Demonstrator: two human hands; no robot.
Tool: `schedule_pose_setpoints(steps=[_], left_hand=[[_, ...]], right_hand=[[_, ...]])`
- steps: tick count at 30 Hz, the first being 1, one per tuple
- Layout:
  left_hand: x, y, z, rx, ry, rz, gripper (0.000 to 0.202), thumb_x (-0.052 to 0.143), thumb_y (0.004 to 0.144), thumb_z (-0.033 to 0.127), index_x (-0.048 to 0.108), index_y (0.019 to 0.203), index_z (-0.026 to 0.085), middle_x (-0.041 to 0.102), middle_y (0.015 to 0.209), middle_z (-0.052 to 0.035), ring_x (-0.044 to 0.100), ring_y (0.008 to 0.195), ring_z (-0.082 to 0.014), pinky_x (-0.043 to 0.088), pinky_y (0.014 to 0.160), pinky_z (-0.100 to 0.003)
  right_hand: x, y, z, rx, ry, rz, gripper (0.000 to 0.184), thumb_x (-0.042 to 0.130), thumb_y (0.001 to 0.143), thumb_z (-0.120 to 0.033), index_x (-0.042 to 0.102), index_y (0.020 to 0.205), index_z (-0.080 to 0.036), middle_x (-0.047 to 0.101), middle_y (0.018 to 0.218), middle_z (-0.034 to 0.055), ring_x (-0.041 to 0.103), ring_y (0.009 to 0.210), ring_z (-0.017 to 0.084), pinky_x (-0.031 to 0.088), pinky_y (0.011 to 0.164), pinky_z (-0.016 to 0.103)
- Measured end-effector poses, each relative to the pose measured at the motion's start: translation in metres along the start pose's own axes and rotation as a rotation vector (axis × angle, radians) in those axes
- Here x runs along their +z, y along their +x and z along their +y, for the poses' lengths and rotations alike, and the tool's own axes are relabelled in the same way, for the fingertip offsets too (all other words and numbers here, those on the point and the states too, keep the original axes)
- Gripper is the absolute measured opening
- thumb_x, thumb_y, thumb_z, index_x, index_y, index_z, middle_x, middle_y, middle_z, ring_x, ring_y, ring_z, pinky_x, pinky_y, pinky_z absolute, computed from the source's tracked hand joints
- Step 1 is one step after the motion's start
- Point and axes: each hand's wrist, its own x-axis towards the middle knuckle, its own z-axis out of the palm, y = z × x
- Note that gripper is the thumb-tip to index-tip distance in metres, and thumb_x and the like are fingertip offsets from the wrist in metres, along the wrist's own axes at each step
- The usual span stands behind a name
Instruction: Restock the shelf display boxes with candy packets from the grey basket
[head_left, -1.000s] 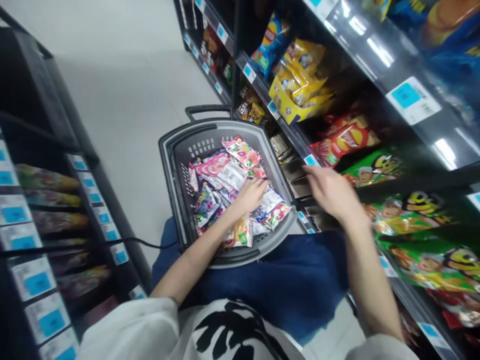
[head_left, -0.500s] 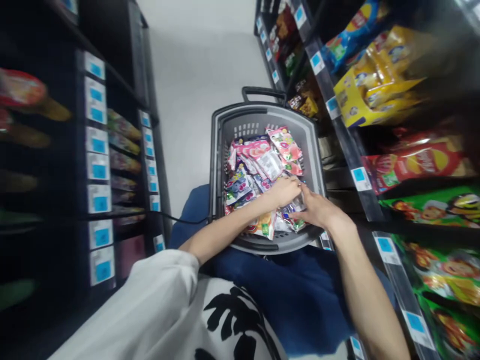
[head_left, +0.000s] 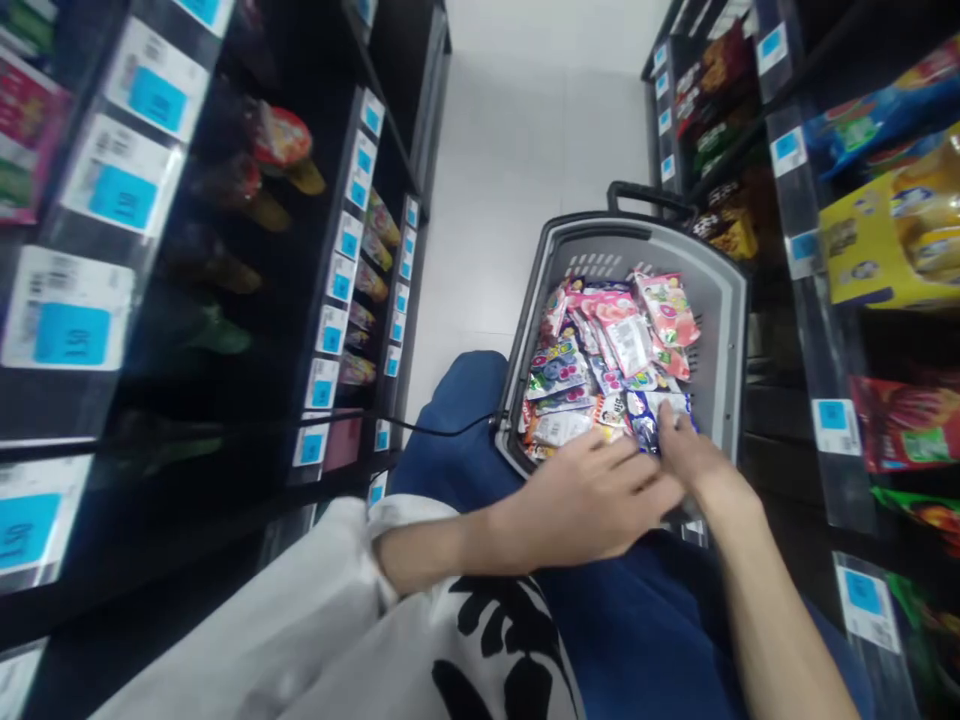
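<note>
A grey plastic basket [head_left: 724, 300] rests on my lap, piled with several small colourful snack packets [head_left: 611, 350]. My left hand [head_left: 592, 500] lies over the basket's near rim with its fingers stretched out flat, and nothing shows in it. My right hand [head_left: 694, 460] reaches in from the right. Its fingertips press down on a blue and white packet [head_left: 649, 415] at the near end of the pile. The left hand's fingers overlap the right hand, so its grip is hidden.
Black shop shelves with blue price tags [head_left: 326, 330] line the aisle on the left. More shelves on the right hold chip bags and a yellow carton [head_left: 874, 250]. Pale floor [head_left: 525, 180] runs ahead between them. A black cable [head_left: 442, 430] runs to the basket.
The view has swung left, so the basket now sits further right. Both hands have drawn back to the near end of the basket, and the left hand now overlaps the right.
</note>
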Motion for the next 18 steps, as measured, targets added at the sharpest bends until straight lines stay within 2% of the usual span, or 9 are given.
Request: schedule_pose_setpoints(steps=[2,3,5,8,10,12,14,16,18], left_hand=[[-0.017,-0.041,-0.01,-0.146,0.014,0.041,0.025,0.056,0.105,0.026,0.057,0.082,0.018,0.058,0.078,-0.0021,0.052,0.076,-0.0164,0.038,0.07,-0.034],[-0.022,-0.061,-0.018,-0.235,0.061,0.008,0.022,0.056,0.105,0.024,0.058,0.084,0.018,0.059,0.079,-0.0021,0.052,0.077,-0.0167,0.039,0.07,-0.034],[-0.025,-0.095,-0.038,-0.409,0.209,-0.121,0.012,0.055,0.105,0.02,0.065,0.101,0.014,0.068,0.098,-0.0063,0.058,0.091,-0.02,0.044,0.079,-0.034],[-0.019,-0.126,-0.063,-0.558,0.4,-0.401,0.036,0.051,0.104,0.018,0.06,0.137,0.007,0.065,0.135,-0.0173,0.059,0.12,-0.03,0.049,0.093,-0.041],[-0.007,-0.133,-0.074,-0.611,0.433,-0.578,0.043,0.047,0.103,0.013,0.057,0.143,0.004,0.066,0.133,-0.0206,0.061,0.117,-0.0319,0.05,0.091,-0.042],[0.008,-0.128,-0.083,-0.659,0.418,-0.682,0.041,0.043,0.098,0.005,0.063,0.134,0.004,0.07,0.119,-0.02,0.064,0.108,-0.0301,0.051,0.084,-0.04],[0.02,-0.119,-0.091,-0.684,0.361,-0.716,0.036,0.04,0.094,0.0,0.069,0.116,0.006,0.071,0.11,-0.0186,0.067,0.102,-0.0278,0.051,0.08,-0.037],[0.023,-0.109,-0.1,-0.714,0.288,-0.714,0.033,0.039,0.093,-0.002,0.07,0.1,0.008,0.07,0.106,-0.0177,0.069,0.095,-0.0256,0.052,0.078,-0.035],[0.016,-0.105,-0.108,-0.802,0.251,-0.669,0.031,0.04,0.093,-0.001,0.069,0.1,0.01,0.069,0.108,-0.0168,0.071,0.092,-0.0246,0.053,0.074,-0.033]], right_hand=[[-0.006,-0.004,-0.005,0.019,-0.051,-0.076,0.109,0.073,0.098,-0.046,0.005,0.172,-0.003,0.023,0.165,0.0372,0.052,0.14,0.05,0.047,0.114,0.052],[-0.01,-0.005,-0.008,0.025,-0.07,-0.109,0.109,0.07,0.1,-0.047,0.002,0.172,-0.003,0.021,0.166,0.0363,0.051,0.141,0.049,0.047,0.115,0.051],[-0.02,-0.008,-0.013,0.036,-0.093,-0.151,0.107,0.068,0.102,-0.048,0.0,0.171,-0.003,0.021,0.166,0.035,0.049,0.144,0.046,0.046,0.117,0.047],[-0.029,-0.008,-0.02,0.043,-0.113,-0.178,0.108,0.068,0.102,-0.047,0.0,0.17,0.001,0.024,0.164,0.0364,0.049,0.144,0.045,0.046,0.117,0.047],[-0.03,-0.005,-0.023,0.047,-0.137,-0.184,0.107,0.068,0.102,-0.046,0.0,0.169,0.003,0.025,0.163,0.0381,0.05,0.144,0.045,0.046,0.116,0.046],[-0.029,-0.002,-0.024,0.049,-0.157,-0.183,0.107,0.068,0.102,-0.045,0.0,0.169,0.004,0.026,0.162,0.0393,0.051,0.143,0.045,0.046,0.116,0.046],[-0.027,0.0,-0.024,0.045,-0.174,-0.179,0.107,0.069,0.102,-0.045,0.002,0.169,0.005,0.028,0.161,0.0402,0.053,0.141,0.045,0.047,0.114,0.046],[-0.026,0.002,-0.023,0.04,-0.191,-0.18,0.107,0.069,0.101,-0.045,0.003,0.168,0.005,0.031,0.159,0.0406,0.054,0.141,0.044,0.048,0.113,0.046],[-0.026,0.003,-0.022,0.036,-0.204,-0.187,0.106,0.067,0.102,-0.045,0.001,0.168,0.006,0.033,0.158,0.0392,0.052,0.142,0.044,0.048,0.113,0.045]])
